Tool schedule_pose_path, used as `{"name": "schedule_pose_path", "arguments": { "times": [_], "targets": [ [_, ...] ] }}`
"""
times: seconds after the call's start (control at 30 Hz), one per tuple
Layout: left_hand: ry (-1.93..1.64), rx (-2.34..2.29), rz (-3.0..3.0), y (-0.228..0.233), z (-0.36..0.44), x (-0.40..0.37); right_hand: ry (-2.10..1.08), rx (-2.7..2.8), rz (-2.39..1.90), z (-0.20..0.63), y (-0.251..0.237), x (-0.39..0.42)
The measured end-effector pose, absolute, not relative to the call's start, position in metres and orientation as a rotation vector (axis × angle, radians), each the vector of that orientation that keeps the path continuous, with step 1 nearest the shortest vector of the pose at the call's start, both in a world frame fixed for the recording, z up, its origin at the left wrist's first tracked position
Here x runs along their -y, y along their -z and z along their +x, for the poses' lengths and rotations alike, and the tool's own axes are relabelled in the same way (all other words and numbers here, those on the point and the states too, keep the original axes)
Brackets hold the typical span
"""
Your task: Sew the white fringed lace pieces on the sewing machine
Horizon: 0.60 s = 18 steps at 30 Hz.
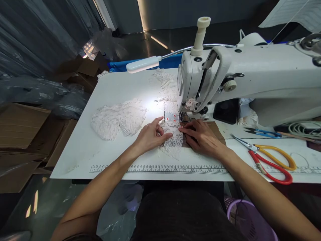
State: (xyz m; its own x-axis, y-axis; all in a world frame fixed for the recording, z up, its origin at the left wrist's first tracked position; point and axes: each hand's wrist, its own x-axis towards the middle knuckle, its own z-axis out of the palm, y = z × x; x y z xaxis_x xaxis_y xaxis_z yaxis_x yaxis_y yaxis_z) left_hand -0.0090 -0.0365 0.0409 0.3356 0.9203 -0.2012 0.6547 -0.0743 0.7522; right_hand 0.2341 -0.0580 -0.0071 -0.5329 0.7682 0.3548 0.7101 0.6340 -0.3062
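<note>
A strip of white lace trim (173, 135) with a fringed lower edge lies in front of the sewing machine's needle area. My left hand (151, 134) rests at its left edge, thumb and index finger apart, the other fingers curled. On the right side, my right hand (199, 135) has its fingertips closed at the lace's edge, over a brown board (214, 130). The white sewing machine (240, 70) stands just behind both hands. More lace (167, 83) lies behind the needle area, and a gathered lace heap (119, 118) is to the left.
A lit lamp (144, 64) hangs over the white table (75, 147). At the right lie red-and-yellow scissors (272, 160), blue-handled snips (265, 133) and a black phone-like slab (226, 111). A printed ruler (160, 169) runs along the front edge. Cardboard boxes (22, 127) stand left; a purple basket (250, 217) is below.
</note>
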Motion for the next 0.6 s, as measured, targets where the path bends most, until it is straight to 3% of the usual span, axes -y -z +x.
{"name": "schedule_pose_path", "arguments": {
  "times": [0.6],
  "targets": [
    [-0.397, -1.379, 1.889, -0.039, -0.010, 0.039, -0.345, 2.441, -1.148, 0.239, -0.001, 0.079]
  ]
}}
